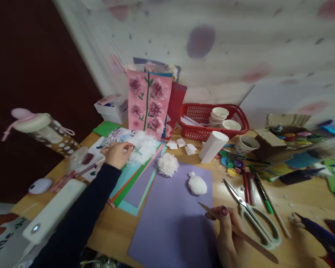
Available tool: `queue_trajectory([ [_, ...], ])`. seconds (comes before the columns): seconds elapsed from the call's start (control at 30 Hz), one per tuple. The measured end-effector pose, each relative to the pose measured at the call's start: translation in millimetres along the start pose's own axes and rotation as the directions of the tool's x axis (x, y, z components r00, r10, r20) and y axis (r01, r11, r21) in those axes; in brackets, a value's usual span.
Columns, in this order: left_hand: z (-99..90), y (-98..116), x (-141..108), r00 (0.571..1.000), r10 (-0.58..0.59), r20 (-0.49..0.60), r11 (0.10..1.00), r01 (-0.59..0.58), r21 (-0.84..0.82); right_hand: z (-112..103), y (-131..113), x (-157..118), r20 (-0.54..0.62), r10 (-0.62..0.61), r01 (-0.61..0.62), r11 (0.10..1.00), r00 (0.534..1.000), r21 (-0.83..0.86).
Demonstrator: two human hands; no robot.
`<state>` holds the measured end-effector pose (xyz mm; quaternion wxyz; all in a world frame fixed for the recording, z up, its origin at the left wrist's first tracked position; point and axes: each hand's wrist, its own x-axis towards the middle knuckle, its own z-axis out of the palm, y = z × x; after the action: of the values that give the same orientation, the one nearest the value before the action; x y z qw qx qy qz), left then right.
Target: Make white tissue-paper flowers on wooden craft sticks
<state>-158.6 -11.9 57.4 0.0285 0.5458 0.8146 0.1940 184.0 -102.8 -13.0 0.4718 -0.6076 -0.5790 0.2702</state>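
Observation:
My left hand [117, 153] is at the left edge of a pile of white fluffy material [143, 147], which lies on fanned coloured papers [128, 176]. Its thumb and fingertips are pinched together, and whatever they hold is too small to make out. Around a thin wooden pointed stick [254, 243], my right hand [230, 236] is closed above the lower right of a purple sheet [167, 219]. A ruffled white paper flower [168, 165] rests at the sheet's top edge. To its right lies a tied white ball [197, 184], just beyond the stick's tip.
Open scissors [251, 212], pens [264, 195] and a glue gun [321, 232] lie at the right. Behind stand a white roll [213, 147], a paper cup [246, 145], a red basket [188, 130] and a pink flower card [139, 100]. A bottle [47, 132] stands left.

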Motion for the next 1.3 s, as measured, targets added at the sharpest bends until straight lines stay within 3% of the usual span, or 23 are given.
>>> queue_trajectory([
  [0.13,11.6,-14,-3,0.998,-0.060,-0.028,0.996,0.062,0.068,3,-1,0,-0.004,-0.022,0.022,1.000,1.000,0.022],
  [0.27,10.6,-27,-4,0.997,0.004,0.077,1.000,-0.006,0.028,6,-12,-4,-0.041,0.052,-0.050,0.997,0.998,0.061],
  [0.5,30.8,-23,1,0.990,0.050,0.129,0.996,-0.040,-0.077,8,-24,-6,-0.050,0.100,-0.096,0.992,0.994,0.078],
  [0.67,24.8,-25,5,0.995,0.038,0.094,0.973,-0.016,-0.231,7,-23,-7,-0.052,0.097,-0.090,0.989,0.994,0.120],
  [0.93,27.3,-38,7,0.956,0.059,0.287,0.769,0.140,-0.624,4,-13,-6,-0.022,0.095,-0.092,0.991,0.995,0.098],
  [1.1,30.0,-42,3,0.923,0.086,0.376,0.659,0.230,-0.716,2,-3,-4,0.001,0.054,-0.054,0.996,0.999,0.065],
  [1.3,26.1,-44,-2,0.920,0.047,0.390,0.612,0.282,-0.739,2,0,-4,0.017,0.045,-0.046,0.997,0.999,0.060],
])
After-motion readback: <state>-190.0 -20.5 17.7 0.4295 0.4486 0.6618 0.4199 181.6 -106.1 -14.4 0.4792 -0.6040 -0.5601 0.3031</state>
